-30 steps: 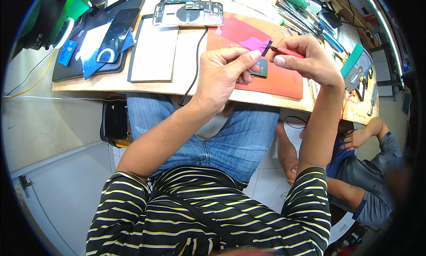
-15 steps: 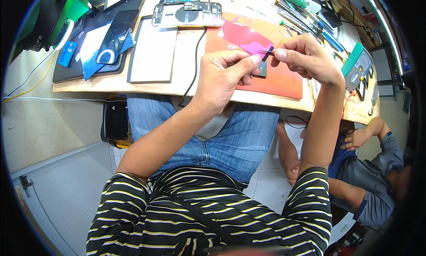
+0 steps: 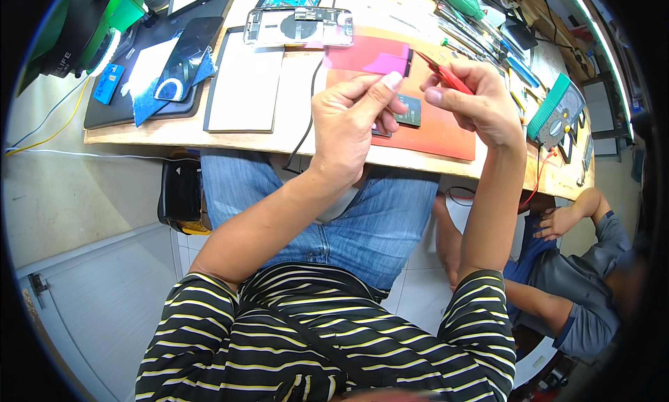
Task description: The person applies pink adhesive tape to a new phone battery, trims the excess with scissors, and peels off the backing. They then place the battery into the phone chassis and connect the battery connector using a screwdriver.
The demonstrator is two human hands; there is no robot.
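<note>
Head view: a person in a striped shirt [image 3: 320, 332] pinches pink film [image 3: 391, 64] between the thumb and fingers of the left hand [image 3: 352, 119], over an orange mat [image 3: 435, 138] on the wooden worktop [image 3: 171, 136]. The right hand [image 3: 481, 102] pinches red tweezers [image 3: 451, 78], tips just beside the film's black end; a dark rectangular piece [image 3: 411, 112] lies on the mat, and beyond sits an opened phone shell [image 3: 327, 31].
</note>
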